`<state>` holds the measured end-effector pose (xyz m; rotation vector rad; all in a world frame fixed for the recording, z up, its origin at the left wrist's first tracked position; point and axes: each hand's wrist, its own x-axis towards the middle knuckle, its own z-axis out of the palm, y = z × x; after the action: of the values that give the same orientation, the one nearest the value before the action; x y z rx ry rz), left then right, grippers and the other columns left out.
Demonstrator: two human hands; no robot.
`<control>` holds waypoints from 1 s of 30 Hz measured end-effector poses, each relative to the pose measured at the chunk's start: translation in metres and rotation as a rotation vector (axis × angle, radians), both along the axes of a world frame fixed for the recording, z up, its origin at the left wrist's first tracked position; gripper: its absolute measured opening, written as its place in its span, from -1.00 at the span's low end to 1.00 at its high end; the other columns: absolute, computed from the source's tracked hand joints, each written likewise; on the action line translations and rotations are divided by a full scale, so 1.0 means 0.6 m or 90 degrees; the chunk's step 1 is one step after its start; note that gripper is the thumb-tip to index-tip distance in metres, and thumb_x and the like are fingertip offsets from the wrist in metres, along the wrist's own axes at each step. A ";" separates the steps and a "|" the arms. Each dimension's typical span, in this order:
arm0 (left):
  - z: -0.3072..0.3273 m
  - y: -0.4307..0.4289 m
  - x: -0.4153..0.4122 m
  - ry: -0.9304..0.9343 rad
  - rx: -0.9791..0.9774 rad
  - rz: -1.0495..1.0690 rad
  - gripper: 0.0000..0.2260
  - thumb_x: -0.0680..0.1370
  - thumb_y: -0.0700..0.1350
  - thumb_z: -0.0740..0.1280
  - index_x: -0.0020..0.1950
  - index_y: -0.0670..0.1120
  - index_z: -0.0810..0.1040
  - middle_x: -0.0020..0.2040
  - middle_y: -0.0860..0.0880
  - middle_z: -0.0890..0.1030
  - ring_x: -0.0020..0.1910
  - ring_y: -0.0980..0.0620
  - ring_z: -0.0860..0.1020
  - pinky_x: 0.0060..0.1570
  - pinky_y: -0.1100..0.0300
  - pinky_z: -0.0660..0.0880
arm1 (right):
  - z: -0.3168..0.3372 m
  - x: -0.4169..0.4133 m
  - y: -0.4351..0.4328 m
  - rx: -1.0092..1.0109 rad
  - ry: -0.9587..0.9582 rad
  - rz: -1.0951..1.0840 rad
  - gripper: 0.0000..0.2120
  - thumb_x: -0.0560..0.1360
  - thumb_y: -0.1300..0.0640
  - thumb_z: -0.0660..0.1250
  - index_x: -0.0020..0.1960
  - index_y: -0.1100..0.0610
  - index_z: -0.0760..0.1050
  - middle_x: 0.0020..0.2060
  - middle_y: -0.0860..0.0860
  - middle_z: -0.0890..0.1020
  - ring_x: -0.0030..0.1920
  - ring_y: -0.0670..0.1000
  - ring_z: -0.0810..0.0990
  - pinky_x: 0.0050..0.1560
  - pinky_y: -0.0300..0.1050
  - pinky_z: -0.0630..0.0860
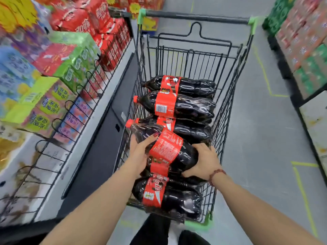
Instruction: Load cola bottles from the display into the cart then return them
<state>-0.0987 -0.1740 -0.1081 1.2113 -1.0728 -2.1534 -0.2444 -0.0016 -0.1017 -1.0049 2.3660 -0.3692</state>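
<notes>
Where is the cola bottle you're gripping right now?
Head view, centre: the gripped cola bottle lies tilted over the other bottles in the cart, cap pointing left toward the shelf, left hand near its shoulder, right hand round its base.

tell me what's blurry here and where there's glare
Head view: the shelves on both sides are smeared by motion blur; the cart and the held bottle, gripped by the left hand and right hand, look sharper; glare spots sit on the nearest bottle; wide-angle distortion bends the edges.
</notes>
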 end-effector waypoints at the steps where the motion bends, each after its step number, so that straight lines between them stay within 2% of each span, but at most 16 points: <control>1: 0.020 0.014 0.000 0.013 -0.026 0.011 -0.46 0.45 -0.24 0.44 0.38 -0.05 0.33 0.11 -0.05 0.63 -0.08 0.03 0.64 -0.18 0.09 0.52 | 0.011 0.002 0.008 -0.026 -0.011 -0.002 0.02 0.00 -0.28 0.55 0.38 -0.03 0.29 0.19 -0.13 0.40 0.29 0.07 0.28 0.21 0.11 0.42; 2: 0.038 0.026 0.002 0.027 -0.051 0.027 -0.54 0.49 -0.28 0.39 0.33 -0.05 0.35 0.04 -0.03 0.63 -0.15 0.06 0.64 -0.21 0.12 0.52 | 0.024 0.005 0.017 -0.053 -0.017 0.000 0.03 0.00 -0.27 0.56 0.38 -0.02 0.29 0.19 -0.12 0.40 0.29 0.08 0.27 0.23 0.11 0.41; 4: 0.076 0.051 0.011 0.067 -0.091 0.055 -0.57 0.50 -0.33 0.37 0.29 -0.02 0.37 0.03 -0.04 0.63 -0.12 0.01 0.61 -0.17 0.11 0.53 | 0.052 0.011 0.036 -0.100 -0.023 0.017 0.04 0.00 -0.27 0.58 0.38 0.01 0.31 0.18 -0.08 0.40 0.28 0.09 0.27 0.27 0.09 0.38; 6: 0.115 0.072 0.027 0.107 -0.145 0.040 -0.40 0.37 -0.26 0.49 0.33 0.02 0.35 0.13 -0.07 0.61 -0.03 -0.05 0.60 -0.11 0.03 0.52 | 0.070 0.016 0.053 -0.148 -0.064 0.022 0.04 -0.01 -0.27 0.61 0.36 0.04 0.34 0.18 -0.05 0.42 0.27 0.09 0.29 0.30 0.06 0.36; 8: 0.160 0.093 0.047 0.117 -0.206 0.017 -0.21 0.20 -0.20 0.54 0.36 0.07 0.31 0.14 -0.05 0.61 -0.01 -0.06 0.61 -0.15 0.03 0.56 | 0.089 0.024 0.062 -0.202 -0.123 0.035 0.04 -0.09 -0.34 0.60 0.30 0.02 0.42 0.18 -0.06 0.49 0.25 0.06 0.38 0.30 0.07 0.41; 10: 0.203 0.113 0.070 0.119 -0.273 0.020 -0.13 0.20 -0.30 0.50 0.43 0.09 0.25 0.17 -0.03 0.59 0.01 -0.02 0.62 -0.22 0.10 0.58 | 0.107 0.035 0.059 -0.260 -0.215 0.043 0.01 -0.18 -0.39 0.59 0.19 -0.01 0.49 0.12 -0.07 0.58 0.18 0.03 0.52 0.22 0.08 0.50; 12: 0.252 0.134 0.092 0.132 -0.321 0.042 -0.14 0.25 -0.33 0.42 0.46 0.13 0.20 0.26 -0.06 0.52 0.00 0.00 0.61 -0.27 0.16 0.58 | 0.140 0.057 0.058 -0.314 -0.322 0.057 -0.17 -0.12 -0.17 0.68 0.09 0.03 0.54 0.06 -0.02 0.64 0.08 0.00 0.61 0.16 0.03 0.55; 14: 0.296 0.150 0.126 0.135 -0.370 0.060 -0.07 0.22 -0.29 0.48 0.47 0.18 0.17 0.27 -0.03 0.50 -0.04 0.04 0.63 -0.28 0.14 0.58 | 0.177 0.088 0.057 -0.345 -0.432 0.096 -0.38 0.03 0.16 0.70 0.04 0.10 0.56 -0.02 0.03 0.69 -0.01 -0.02 0.67 0.05 -0.08 0.60; 16: 0.336 0.164 0.166 0.135 -0.415 0.082 -0.05 0.15 -0.19 0.52 0.45 0.17 0.19 0.25 -0.01 0.52 -0.02 0.06 0.64 -0.23 0.13 0.58 | 0.206 0.126 0.049 -0.364 -0.519 0.155 -0.44 0.08 0.28 0.65 0.04 0.18 0.56 -0.09 0.05 0.72 -0.09 -0.01 0.69 -0.09 -0.15 0.61; 19: 0.384 0.183 0.239 0.113 -0.476 0.146 -0.01 0.15 -0.19 0.53 0.52 0.03 0.18 0.30 -0.10 0.52 0.07 -0.01 0.63 -0.13 0.07 0.59 | 0.239 0.193 0.029 -0.362 -0.590 0.222 -0.35 0.01 0.23 0.68 0.05 0.23 0.55 -0.11 0.08 0.72 -0.09 0.04 0.69 -0.12 -0.09 0.59; 22: 0.422 0.206 0.329 0.065 -0.501 0.231 0.02 0.13 -0.16 0.58 0.51 0.11 0.20 0.39 -0.12 0.46 0.20 -0.10 0.58 0.00 -0.05 0.57 | 0.267 0.274 0.011 -0.340 -0.630 0.295 -0.37 -0.01 0.13 0.65 0.03 0.16 0.56 -0.10 0.05 0.72 -0.07 0.05 0.69 -0.10 -0.06 0.60; 25: 0.448 0.244 0.436 0.035 -0.523 0.314 0.02 0.15 -0.16 0.60 0.52 0.15 0.20 0.37 -0.12 0.48 0.23 -0.15 0.57 0.10 -0.14 0.56 | 0.291 0.369 0.009 -0.318 -0.646 0.376 -0.34 -0.03 0.08 0.66 0.03 0.16 0.57 -0.08 0.06 0.72 -0.04 0.07 0.69 -0.02 0.01 0.62; 28: 0.465 0.302 0.547 0.003 -0.544 0.404 -0.09 0.21 -0.26 0.56 0.45 0.18 0.26 0.31 -0.07 0.52 0.19 -0.11 0.59 0.08 -0.08 0.58 | 0.313 0.478 0.021 -0.285 -0.671 0.458 -0.47 0.08 0.23 0.65 0.00 0.19 0.57 -0.11 0.08 0.72 -0.06 0.09 0.69 -0.03 0.00 0.61; 30: 0.468 0.348 0.628 -0.005 -0.548 0.474 -0.14 0.21 -0.29 0.53 0.37 0.24 0.29 0.24 0.01 0.56 0.16 -0.06 0.60 0.05 -0.02 0.58 | 0.322 0.561 0.037 -0.254 -0.680 0.517 -0.44 0.05 0.22 0.65 0.02 0.23 0.58 -0.10 0.11 0.72 -0.04 0.12 0.69 -0.02 0.03 0.61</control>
<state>0.2781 0.0345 0.1725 0.9556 -1.1209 -0.9543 0.0923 0.0208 0.0912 -1.3683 0.8607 -0.8011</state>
